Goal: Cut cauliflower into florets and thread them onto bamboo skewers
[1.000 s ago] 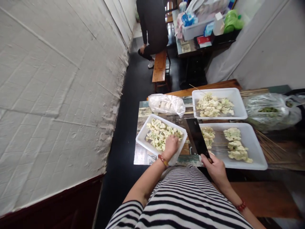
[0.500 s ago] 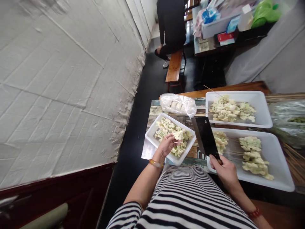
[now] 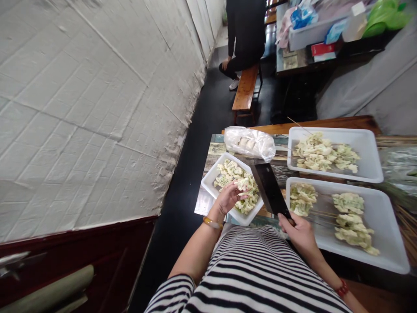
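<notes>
My left hand (image 3: 229, 198) is closed on a cauliflower floret (image 3: 243, 184), above a white tray (image 3: 211, 175) of cut cauliflower (image 3: 232, 168). In my right hand (image 3: 300, 232) is a dark cleaver (image 3: 271, 187), gripped by its handle, its broad blade raised beside the tray's right rim. To the right, a second white tray (image 3: 387, 230) holds cauliflower pieces on thin skewers (image 3: 325, 214). Behind that one, a third white tray (image 3: 369, 150) carries more skewered cauliflower (image 3: 321, 152).
A clear plastic bag (image 3: 249, 143) with pale contents lies behind the left tray. Bagged greens (image 3: 402, 167) are at the far right. Beyond the table, a person in dark clothes (image 3: 246, 34) sits on a wooden bench (image 3: 246, 89). A white wall (image 3: 97, 108) rises on the left.
The cleaver has moved left, closer to the floret and over the left tray's right rim. My left hand keeps hold of the floret. The whole view has shifted slightly.
</notes>
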`<state>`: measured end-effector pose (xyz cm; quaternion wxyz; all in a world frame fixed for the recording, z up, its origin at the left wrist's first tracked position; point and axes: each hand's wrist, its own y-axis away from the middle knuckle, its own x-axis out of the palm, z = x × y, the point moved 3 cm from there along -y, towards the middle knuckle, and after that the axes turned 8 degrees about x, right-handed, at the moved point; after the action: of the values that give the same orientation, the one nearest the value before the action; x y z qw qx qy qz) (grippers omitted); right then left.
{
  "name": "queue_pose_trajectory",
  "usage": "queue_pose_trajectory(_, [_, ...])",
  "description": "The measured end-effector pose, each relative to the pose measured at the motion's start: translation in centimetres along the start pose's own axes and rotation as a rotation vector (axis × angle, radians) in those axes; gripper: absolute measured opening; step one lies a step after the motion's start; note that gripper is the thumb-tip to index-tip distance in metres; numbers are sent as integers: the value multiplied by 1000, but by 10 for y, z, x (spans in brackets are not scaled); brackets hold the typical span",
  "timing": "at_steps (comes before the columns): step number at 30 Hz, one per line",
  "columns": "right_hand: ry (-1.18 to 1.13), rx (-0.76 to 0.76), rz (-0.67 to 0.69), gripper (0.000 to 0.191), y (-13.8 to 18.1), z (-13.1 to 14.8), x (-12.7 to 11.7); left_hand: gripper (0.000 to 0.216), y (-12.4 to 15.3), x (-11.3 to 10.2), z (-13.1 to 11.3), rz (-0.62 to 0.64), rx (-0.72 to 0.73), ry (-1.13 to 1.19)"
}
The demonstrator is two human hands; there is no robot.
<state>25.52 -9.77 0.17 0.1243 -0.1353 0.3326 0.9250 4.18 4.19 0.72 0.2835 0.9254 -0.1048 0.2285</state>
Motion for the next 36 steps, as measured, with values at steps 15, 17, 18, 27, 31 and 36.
queue_pose_trajectory(15, [198, -405, -93, 33, 11, 36, -4, 36, -15, -63, 3, -271, 10, -369])
queue_pose_trajectory(17, [242, -393, -173, 33, 14, 25, -17, 35, -17, -58, 4, -241, -28, -317])
queue_pose_trajectory(18, [255, -381, -222, 33, 15, 19, -25, 34, -18, -54, 4, -239, -44, -294])
queue_pose_trajectory(27, [427, -175, -679, 43, 32, -43, -123, 30, -32, -20, 5, -232, -71, -266])
queue_pose_trajectory(31, [435, -28, -758, 49, 32, -74, -149, 27, -27, -11, 7, -229, -97, -264])
queue_pose_trajectory(36, [321, 171, -864, 52, 25, -117, -186, 24, -24, -10, 8, -269, -118, -287])
